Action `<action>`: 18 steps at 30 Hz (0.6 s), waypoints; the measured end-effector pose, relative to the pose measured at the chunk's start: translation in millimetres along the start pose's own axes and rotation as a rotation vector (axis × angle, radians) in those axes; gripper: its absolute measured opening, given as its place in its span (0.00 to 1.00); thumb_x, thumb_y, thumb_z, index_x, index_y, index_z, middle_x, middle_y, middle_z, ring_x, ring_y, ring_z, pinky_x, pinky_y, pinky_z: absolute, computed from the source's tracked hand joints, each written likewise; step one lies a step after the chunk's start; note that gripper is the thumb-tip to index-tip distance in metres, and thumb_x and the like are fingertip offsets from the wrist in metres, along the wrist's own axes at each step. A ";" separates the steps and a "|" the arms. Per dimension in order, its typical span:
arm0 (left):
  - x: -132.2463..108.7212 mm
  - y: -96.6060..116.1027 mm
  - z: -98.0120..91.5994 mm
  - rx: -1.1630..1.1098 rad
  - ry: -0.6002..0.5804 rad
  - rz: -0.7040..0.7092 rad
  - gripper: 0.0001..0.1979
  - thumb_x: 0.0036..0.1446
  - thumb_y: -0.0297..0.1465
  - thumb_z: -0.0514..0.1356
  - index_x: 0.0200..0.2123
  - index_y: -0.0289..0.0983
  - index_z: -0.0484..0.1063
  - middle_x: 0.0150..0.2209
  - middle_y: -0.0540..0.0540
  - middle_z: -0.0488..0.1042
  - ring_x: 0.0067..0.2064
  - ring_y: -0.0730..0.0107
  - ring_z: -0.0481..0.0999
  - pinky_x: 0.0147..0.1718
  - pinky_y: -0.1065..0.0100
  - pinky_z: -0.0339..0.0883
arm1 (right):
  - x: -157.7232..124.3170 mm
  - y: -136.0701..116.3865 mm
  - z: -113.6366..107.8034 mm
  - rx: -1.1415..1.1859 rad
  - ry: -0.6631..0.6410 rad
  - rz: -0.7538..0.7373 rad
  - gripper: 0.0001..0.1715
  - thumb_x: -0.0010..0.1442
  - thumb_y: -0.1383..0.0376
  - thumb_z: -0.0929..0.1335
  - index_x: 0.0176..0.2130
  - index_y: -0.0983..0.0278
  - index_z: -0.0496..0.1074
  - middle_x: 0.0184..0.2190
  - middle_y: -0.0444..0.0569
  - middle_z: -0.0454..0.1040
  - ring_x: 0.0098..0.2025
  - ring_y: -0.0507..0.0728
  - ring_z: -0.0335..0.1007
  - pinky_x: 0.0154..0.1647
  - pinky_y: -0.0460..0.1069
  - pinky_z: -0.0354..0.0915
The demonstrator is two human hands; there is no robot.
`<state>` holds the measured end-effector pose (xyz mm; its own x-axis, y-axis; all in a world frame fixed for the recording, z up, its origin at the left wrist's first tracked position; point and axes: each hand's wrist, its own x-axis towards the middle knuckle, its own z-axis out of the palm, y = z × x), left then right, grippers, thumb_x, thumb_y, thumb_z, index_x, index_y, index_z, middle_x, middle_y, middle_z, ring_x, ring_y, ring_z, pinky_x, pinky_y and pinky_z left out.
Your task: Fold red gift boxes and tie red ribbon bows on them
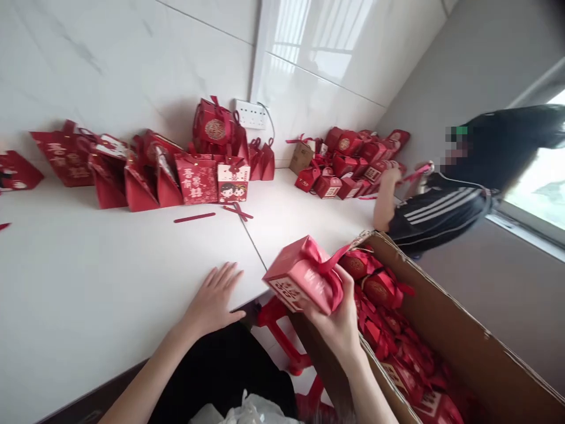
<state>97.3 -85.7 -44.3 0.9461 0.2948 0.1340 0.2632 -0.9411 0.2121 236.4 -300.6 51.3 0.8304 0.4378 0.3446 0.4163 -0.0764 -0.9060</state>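
My right hand (pixel 338 321) is closed around a red gift box (pixel 293 268) with a ribbon on top and a pale printed panel on one side. The box is held tilted in the air, between the table edge and a large cardboard carton. My left hand (pixel 215 300) lies flat on the white table (pixel 110 282) near its front edge, fingers spread and holding nothing. Two crossed red strips (pixel 238 211) and a single red strip (pixel 194 218) lie on the table beyond my left hand.
The cardboard carton (pixel 459 318) at my right holds several red boxes (pixel 379 288). Red gift bags (pixel 196 179) line the wall, with a red box on top. More red boxes (pixel 348 159) are piled farther right, beside a co-worker (pixel 441 206). A red stool (pixel 282 335) stands below the table.
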 end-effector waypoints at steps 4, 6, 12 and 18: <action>1.2 -6.5 5.2 0.039 0.058 0.016 0.34 0.52 0.39 0.55 0.62 0.37 0.57 0.65 0.41 0.54 0.66 0.53 0.53 0.62 0.51 0.49 | -11.4 -4.1 -77.2 -0.577 0.218 -0.310 0.40 0.44 0.57 0.75 0.54 0.59 0.60 0.53 0.55 0.58 0.57 0.67 0.58 0.56 0.67 0.59; 3.5 -7.9 7.3 0.059 0.059 0.025 0.34 0.52 0.40 0.54 0.62 0.35 0.57 0.65 0.40 0.55 0.65 0.52 0.54 0.61 0.51 0.51 | -6.3 1.1 -125.0 -0.662 0.280 -0.159 0.43 0.44 0.51 0.74 0.55 0.61 0.58 0.51 0.56 0.61 0.55 0.68 0.60 0.53 0.67 0.60; 7.3 -13.2 12.4 0.097 0.111 0.065 0.34 0.52 0.42 0.52 0.60 0.33 0.60 0.63 0.38 0.58 0.64 0.49 0.57 0.60 0.50 0.53 | 15.8 50.4 -238.5 -0.263 0.543 0.505 0.39 0.37 0.50 0.74 0.46 0.63 0.65 0.45 0.55 0.67 0.52 0.68 0.63 0.53 0.65 0.63; 9.4 -17.2 17.5 0.057 0.148 0.071 0.35 0.50 0.44 0.52 0.59 0.32 0.61 0.62 0.36 0.60 0.62 0.46 0.60 0.59 0.48 0.53 | 7.4 70.1 -253.3 0.653 0.437 0.752 0.24 0.54 0.51 0.61 0.48 0.57 0.65 0.41 0.51 0.74 0.46 0.60 0.71 0.39 0.53 0.72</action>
<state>105.0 -69.6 -63.6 0.9258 0.2443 0.2884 0.2109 -0.9671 0.1423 365.5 -529.6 52.5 0.9042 0.1112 -0.4125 -0.4237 0.3558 -0.8330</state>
